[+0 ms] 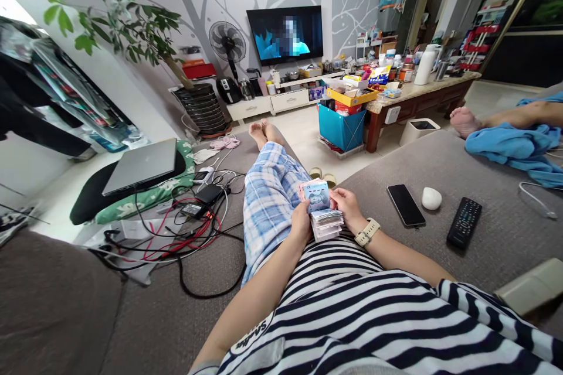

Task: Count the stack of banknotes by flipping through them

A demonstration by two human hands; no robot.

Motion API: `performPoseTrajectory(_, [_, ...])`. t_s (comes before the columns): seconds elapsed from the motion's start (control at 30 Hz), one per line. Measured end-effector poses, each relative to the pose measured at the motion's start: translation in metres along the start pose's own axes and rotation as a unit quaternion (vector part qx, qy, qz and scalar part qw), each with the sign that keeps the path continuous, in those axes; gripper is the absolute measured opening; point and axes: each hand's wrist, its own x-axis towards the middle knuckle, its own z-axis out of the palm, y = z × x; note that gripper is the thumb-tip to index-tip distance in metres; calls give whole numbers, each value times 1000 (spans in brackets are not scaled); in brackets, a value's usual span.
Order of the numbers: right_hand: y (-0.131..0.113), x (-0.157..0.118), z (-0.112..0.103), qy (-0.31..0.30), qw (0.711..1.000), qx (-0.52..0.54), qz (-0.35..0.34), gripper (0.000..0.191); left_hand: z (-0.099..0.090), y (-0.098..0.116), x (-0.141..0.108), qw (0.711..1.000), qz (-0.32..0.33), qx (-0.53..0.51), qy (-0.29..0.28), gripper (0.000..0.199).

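Note:
A stack of banknotes (325, 224) is bent over my lap, with a bluish note bearing a portrait (317, 198) on its upper face. Pinkish note edges stick out behind that one at the upper left. My left hand (301, 221) grips the stack along its left side, thumb on the front. On the other side, my right hand (347, 207) pinches the right edge of the notes between thumb and fingers. A beige watch (368, 232) is on my right wrist. The lower part of the stack fans out over my striped shirt.
A smartphone (405, 205), a white rounded case (431, 198) and a black remote (464, 222) lie on the sofa to my right. Tangled cables (193, 228) and a closed laptop (141, 167) are to my left. Another person's foot (465, 122) rests at far right.

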Motion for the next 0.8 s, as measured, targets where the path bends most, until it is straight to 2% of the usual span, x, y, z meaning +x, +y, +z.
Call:
performPoseTrajectory(0.17, [6,4,-1,48,999,-19,11,42,5,6,-8,1000,-7,-17,-20,16])
performPoseTrajectory(0.3, [10,7,-2,76,997,-24,8,41,6,8,-12,999,-19,-23,-33,17])
performPoseTrajectory(0.47, [9,7,-4,55,997,-46,-13,39,4,7,-10,999,-16,-13,-31,23])
performPoseTrajectory(0.63, [7,4,-3,46,998,-38,-8,38,3,3,-5,1000,-6,-6,-13,18])
performPoseTrajectory(0.8, [7,3,-4,35,999,-37,-5,34,2,-1,1,1000,-1,-6,-7,21])
